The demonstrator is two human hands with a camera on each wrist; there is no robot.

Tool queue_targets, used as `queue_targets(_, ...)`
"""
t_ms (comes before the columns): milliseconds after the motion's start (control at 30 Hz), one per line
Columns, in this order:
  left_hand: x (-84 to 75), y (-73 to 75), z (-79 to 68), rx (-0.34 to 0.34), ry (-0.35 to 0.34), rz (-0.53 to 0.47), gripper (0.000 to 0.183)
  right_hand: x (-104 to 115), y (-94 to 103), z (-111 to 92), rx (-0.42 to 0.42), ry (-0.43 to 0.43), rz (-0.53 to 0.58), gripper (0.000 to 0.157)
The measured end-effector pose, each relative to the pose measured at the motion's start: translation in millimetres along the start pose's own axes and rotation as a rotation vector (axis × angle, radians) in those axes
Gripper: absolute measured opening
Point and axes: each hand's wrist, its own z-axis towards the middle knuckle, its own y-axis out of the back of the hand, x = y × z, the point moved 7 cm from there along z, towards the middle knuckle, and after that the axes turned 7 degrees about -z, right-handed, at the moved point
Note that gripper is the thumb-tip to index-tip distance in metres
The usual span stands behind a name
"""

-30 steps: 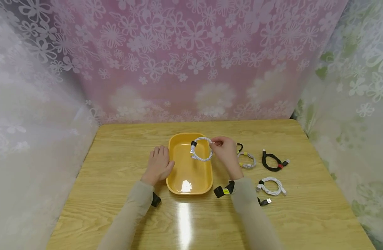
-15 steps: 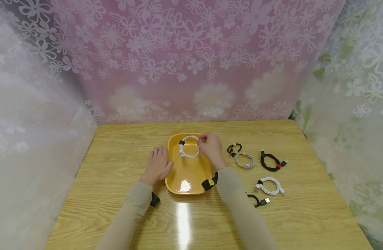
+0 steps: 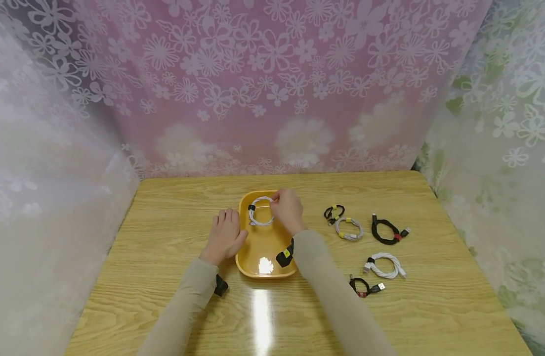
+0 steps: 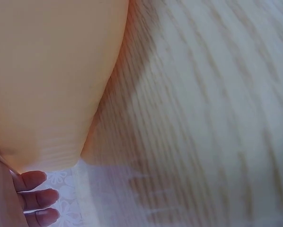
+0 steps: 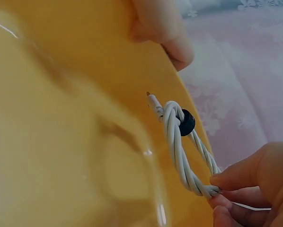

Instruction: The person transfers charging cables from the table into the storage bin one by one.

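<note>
White cable point(image 5: 177, 156) could twist loose since right hand point(image 3: 288, 210) only pinches 1 side; left hand point(image 3: 225, 235)'s spread beside tray point(image 3: 258, 244), contact unclear.

The beige-sleeved left forearm point(image 3: 179, 306) reaches forward and inward to the left hand point(image 3: 225, 233), which rests back uppermost, its fingers point(image 3: 222, 215) loosely bent and pointing ahead, its thumb spread apart toward the right. The beige-sleeved right forearm point(image 3: 336, 287) leans inward from the other side, reaching a little farther forward; the right hand point(image 3: 288, 210) is bent into a pinch, thumb set against the fingertips point(image 5: 217, 202), the remaining fingers curled in below.
</note>
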Motion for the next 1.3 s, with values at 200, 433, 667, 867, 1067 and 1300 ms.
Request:
queue_targets(200,1.0,-0.6,-0.4,-0.006,0.0,-0.011,0.021,2,-11.9,2,0.023,-0.009,-0.032,0.012)
queue_targets(433,1.8,-1.3,-1.1,-0.02,-0.01,-0.013,0.021,3,-24.0,5,0.029,0.006,-0.062,0.01)
queue_targets(667,-1.2,-0.4,-0.8,-0.025,-0.027,-0.017,0.017,-3,-34.8,8,0.018,0.004,-0.014,0.008)
queue_targets(867,-1.7,0.3,-0.8,-0.023,-0.021,-0.019,0.017,-8,-41.5,11,0.014,0.007,0.027,0.01)
queue_targets(1067,-2.1,1.0,-0.2,-0.023,-0.019,-0.027,0.017,-9,-44.5,13,0.046,0.011,0.016,0.013)
queue_targets(1300,-0.2,-0.4,1.2,-0.018,-0.012,-0.017,0.017,-5,-45.3,12,0.151,0.036,0.0,0.021)
